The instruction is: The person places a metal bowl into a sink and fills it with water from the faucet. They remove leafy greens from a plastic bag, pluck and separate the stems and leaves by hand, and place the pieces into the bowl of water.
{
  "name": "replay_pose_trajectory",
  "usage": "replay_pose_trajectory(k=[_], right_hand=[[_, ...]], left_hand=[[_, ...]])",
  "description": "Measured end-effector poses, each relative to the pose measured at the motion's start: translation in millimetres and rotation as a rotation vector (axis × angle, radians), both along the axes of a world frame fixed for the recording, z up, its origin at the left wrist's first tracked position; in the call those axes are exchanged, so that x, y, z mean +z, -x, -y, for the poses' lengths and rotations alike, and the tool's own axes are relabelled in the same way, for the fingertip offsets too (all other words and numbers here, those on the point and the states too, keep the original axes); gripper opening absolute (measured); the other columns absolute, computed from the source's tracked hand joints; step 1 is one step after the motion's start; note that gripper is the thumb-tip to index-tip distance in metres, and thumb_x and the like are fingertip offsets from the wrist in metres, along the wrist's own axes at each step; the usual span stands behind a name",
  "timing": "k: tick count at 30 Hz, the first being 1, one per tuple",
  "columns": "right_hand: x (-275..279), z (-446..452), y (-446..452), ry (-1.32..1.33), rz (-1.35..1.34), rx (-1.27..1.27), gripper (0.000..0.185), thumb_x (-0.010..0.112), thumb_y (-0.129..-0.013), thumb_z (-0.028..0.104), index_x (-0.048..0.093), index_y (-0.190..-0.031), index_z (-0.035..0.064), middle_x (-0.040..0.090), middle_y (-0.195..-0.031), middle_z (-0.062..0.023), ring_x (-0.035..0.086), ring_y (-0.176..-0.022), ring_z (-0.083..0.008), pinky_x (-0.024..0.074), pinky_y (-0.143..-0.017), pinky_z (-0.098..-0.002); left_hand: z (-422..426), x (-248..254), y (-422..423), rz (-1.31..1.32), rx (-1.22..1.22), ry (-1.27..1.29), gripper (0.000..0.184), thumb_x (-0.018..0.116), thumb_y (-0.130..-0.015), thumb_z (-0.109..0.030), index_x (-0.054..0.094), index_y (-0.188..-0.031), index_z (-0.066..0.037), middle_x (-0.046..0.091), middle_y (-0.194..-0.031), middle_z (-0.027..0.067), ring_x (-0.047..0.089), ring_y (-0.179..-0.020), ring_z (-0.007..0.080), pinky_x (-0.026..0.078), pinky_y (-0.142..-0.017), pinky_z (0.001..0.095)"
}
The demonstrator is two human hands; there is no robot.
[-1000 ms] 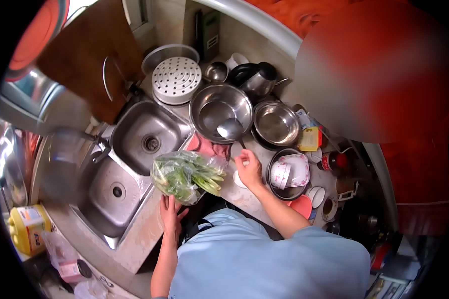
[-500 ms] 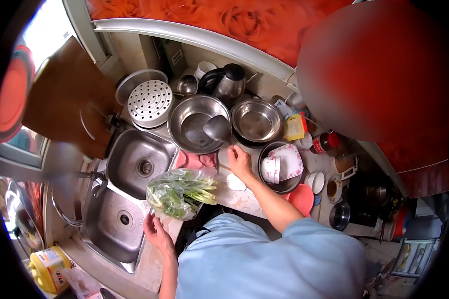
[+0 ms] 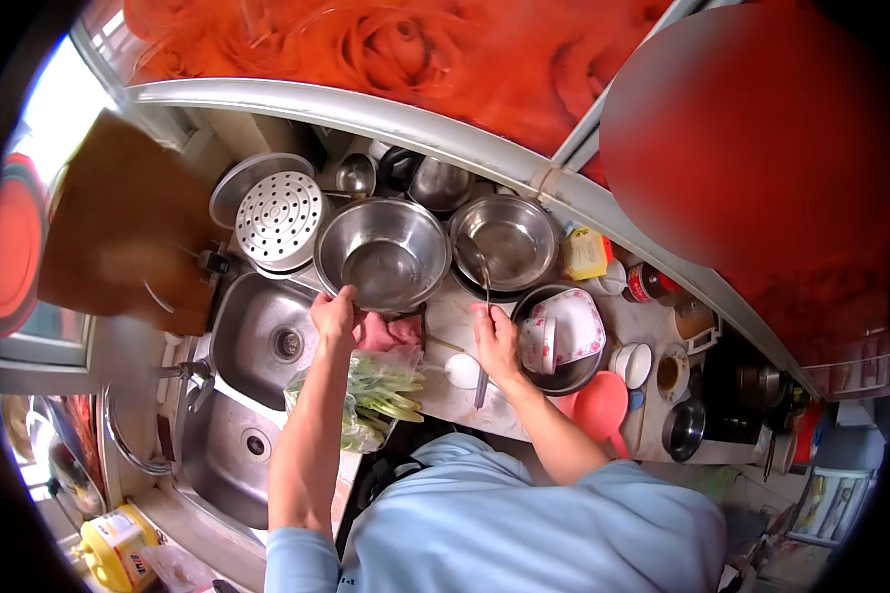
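The left grip [image 3: 334, 312] is pinching the near rim of the steel basin [image 3: 386, 275] on the worktop [image 3: 443, 324], the right grip [image 3: 495, 341] clamping what seems a spatula [image 3: 481, 390]; one-sided lifting could be tipping the steel basin.

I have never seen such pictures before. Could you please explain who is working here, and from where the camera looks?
There is no machine: a person works with bare hands. The camera is worn on the head and looks forward and down. The right hand holds a ladle; the left hand is at the rim of a large bowl. Bagged greens and a pink cloth lie on the counter, beside the sink.
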State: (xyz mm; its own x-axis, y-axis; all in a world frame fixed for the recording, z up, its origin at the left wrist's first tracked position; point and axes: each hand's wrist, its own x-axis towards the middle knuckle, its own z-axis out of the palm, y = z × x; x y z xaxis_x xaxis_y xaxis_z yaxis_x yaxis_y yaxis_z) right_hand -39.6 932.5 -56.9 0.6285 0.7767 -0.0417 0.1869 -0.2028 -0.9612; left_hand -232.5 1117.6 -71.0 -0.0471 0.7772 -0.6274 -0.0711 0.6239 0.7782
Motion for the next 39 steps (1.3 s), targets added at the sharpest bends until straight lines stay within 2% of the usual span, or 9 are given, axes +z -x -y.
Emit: replay_pose_trajectory(k=[4,8,14,17,21,27,31,36,39], right_hand=[[24.0,3.3,-8.1,-0.038,-0.628,0.037,0.03,0.043,-0.1,0.03,0.057,-0.108,0.005,0.041,-0.06,0.0041,0.035,-0.048,-0.0036,0.0282,-0.041,-0.0195],[40.9,2.0,-22.1,-0.034,-0.653,0.049,0.031,0.044,-0.1,0.033,0.056,-0.108,0.005,0.041,-0.061,0.0038,0.034,-0.048,-0.0034,0.0264,-0.041,-0.0191],[58.3,-21.4,-82.7,0.318,0.406,0.036,0.024,0.055,-0.088,0.025,0.062,-0.086,0.0021,0.062,-0.076,-0.0217,0.063,-0.072,-0.0368,0.0474,-0.065,-0.0432],[47.6,-35.2,-114.2,0.31,0.969,0.092,0.02,0.055,-0.083,0.018,0.066,-0.083,0.001,0.065,-0.077,-0.0224,0.063,-0.078,-0.0414,0.0499,-0.07,-0.0474],[50.5,-69.6,-133.5,0.778,1.031,0.392,0.022,0.059,-0.08,0.018,0.068,-0.081,-0.002,0.065,-0.079,-0.0228,0.064,-0.076,-0.0408,0.0512,-0.071,-0.0476],[30.9,-88.3,-141.0,0.532,1.027,0.415,0.02,0.063,-0.08,0.017,0.066,-0.09,0.0007,0.065,-0.088,-0.0226,0.061,-0.089,-0.0412,0.049,-0.078,-0.0466],[29.5,-93.8,-133.8,0.674,1.041,0.399,0.024,0.063,-0.082,0.015,0.067,-0.102,0.003,0.066,-0.1,-0.0203,0.062,-0.096,-0.0381,0.0497,-0.082,-0.0441],[17.7,-88.9,-136.5,0.698,1.016,0.36,0.025,0.064,-0.081,0.014,0.067,-0.103,0.0045,0.066,-0.101,-0.0186,0.062,-0.097,-0.0356,0.0494,-0.084,-0.0415],[12.9,-89.7,-136.9,0.67,1.05,0.377,0.025,0.065,-0.079,0.01,0.067,-0.103,0.004,0.067,-0.098,-0.0181,0.064,-0.094,-0.035,0.0503,-0.081,-0.0411]], left_hand=[[11.1,25.4,-9.5,0.129,0.093,-0.147,0.01,0.061,-0.077,-0.004,0.052,-0.082,-0.002,0.058,-0.068,0.0063,0.056,-0.047,0.0171,0.053,-0.046,0.0313],[40.4,57.8,16.5,0.2,0.071,-0.198,0.015,0.059,-0.077,-0.002,0.057,-0.092,-0.002,0.059,-0.079,0.0035,0.056,-0.058,0.0133,0.05,-0.048,0.0274],[109.3,113.1,119.8,0.346,0.239,-0.276,0.028,0.059,-0.082,-0.004,0.054,-0.109,0.0,0.06,-0.095,0.0053,0.059,-0.083,0.016,0.051,-0.073,0.0291],[154.5,128.3,179.7,0.3,0.32,-0.254,0.032,0.057,-0.082,-0.006,0.054,-0.113,-0.001,0.06,-0.101,0.0064,0.061,-0.091,0.0181,0.051,-0.082,0.0323],[204.2,111.0,236.4,0.234,0.503,-0.334,0.031,0.053,-0.08,0.002,0.052,-0.111,0.001,0.062,-0.097,0.0075,0.063,-0.087,0.0168,0.053,-0.077,0.0311],[254.8,95.1,275.3,0.048,0.877,-0.326,0.019,0.053,-0.076,0.005,0.054,-0.094,-0.001,0.058,-0.084,0.0024,0.055,-0.07,0.0099,0.045,-0.064,0.0231],[282.5,79.0,328.8,-0.689,0.731,-0.427,0.009,0.051,-0.074,0.004,0.054,-0.074,-0.004,0.051,-0.063,-0.0014,0.044,-0.051,0.0074,0.036,-0.047,0.0264],[288.9,88.2,366.2,-1.83,0.227,-0.54,0.007,0.054,-0.073,-0.001,0.048,-0.07,-0.004,0.051,-0.062,0.0121,0.051,-0.052,0.0311,0.04,-0.05,0.0423],[289.4,97.4,401.5,-1.884,0.354,-0.428,0.008,0.053,-0.073,-0.003,0.046,-0.07,-0.004,0.052,-0.065,0.0146,0.053,-0.059,0.0372,0.041,-0.052,0.046]])
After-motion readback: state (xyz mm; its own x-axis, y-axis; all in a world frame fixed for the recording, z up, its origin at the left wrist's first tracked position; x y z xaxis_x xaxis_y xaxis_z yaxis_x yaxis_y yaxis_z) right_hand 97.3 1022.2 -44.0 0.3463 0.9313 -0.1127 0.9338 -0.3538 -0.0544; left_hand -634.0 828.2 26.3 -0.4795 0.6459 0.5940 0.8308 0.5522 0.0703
